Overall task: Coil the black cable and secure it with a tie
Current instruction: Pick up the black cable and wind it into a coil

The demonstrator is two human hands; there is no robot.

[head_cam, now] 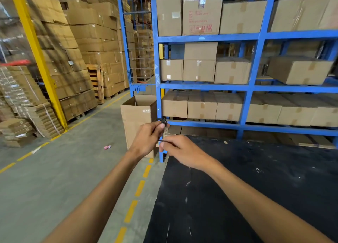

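My left hand (148, 140) grips a small coil of black cable (161, 121); its loops stick out above my thumb. Just to the right and a little lower, my right hand (180, 151) pinches a thin dark strand (163, 141) that runs toward the left hand. Whether that strand is the cable's end or a tie cannot be told. Both hands are held in the air near the far left corner of a black table (256, 187).
An open cardboard box (136, 114) stands on the floor behind my hands. Blue shelving (252, 89) filled with cartons rises behind the table. Stacked cartons on pallets line the left. A small red and white scrap (107, 147) lies on the concrete floor beside yellow dashed lines.
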